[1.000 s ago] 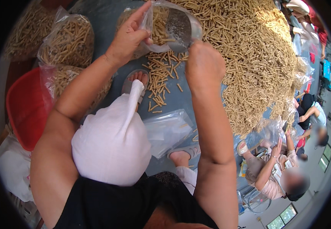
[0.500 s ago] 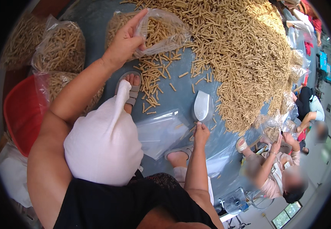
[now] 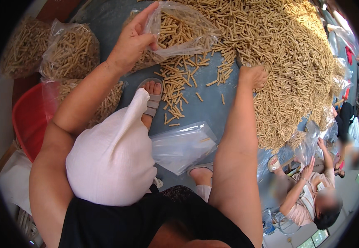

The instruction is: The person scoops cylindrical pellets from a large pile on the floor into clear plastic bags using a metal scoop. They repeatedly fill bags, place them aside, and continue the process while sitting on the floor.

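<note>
In the head view the step in hand looks like filling: the left hand (image 3: 133, 41) pinches the rim of a clear plastic bag (image 3: 179, 31), fingers and thumb closed on the film, holding it up, part full of tan sticks, at the near edge of the big heap of sticks (image 3: 287, 62) on the blue floor (image 3: 212, 107); the right hand (image 3: 252, 76) reaches into the heap's edge, its fingers buried, so how far it is open cannot be told, nor whether it holds anything. The next move, by my judgement, calls for gathering a load of sticks and carrying it across to the bag's mouth, which the left hand must hold wide; filled bags (image 3: 70, 51) lie at the left beside a red tub (image 3: 28, 120), and flat empty bags (image 3: 181, 144) lie between the person's feet.
</note>
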Tool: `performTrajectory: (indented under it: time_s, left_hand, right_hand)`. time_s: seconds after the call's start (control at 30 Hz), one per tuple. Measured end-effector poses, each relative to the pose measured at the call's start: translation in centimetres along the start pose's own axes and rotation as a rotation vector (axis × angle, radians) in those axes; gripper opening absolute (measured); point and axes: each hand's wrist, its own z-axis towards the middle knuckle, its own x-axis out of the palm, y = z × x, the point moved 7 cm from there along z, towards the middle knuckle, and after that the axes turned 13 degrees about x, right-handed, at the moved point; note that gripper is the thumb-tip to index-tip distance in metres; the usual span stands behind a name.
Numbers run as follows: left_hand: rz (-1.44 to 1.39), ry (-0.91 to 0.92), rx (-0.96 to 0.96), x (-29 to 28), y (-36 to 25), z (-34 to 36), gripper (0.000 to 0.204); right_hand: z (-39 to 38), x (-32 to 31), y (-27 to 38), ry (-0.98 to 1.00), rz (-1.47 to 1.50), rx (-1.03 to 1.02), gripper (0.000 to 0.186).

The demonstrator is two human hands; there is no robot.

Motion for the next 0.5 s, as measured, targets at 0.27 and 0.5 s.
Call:
performTrajectory:
  time_s: [0.27, 0.5]
  left_hand:
    - [-0.121, -0.004, -0.044, 0.2, 0.8, 0.4, 0.071]
    - [-0.238, 0.008, -0.136, 0.3, 1.7, 0.3, 0.083]
  right_hand:
    - [-3.6, 3.7, 9.0, 0.138, 0.253, -0.604, 0.034]
    - [0.5, 3.7, 7.8, 0.485, 0.035, -0.211, 0.023]
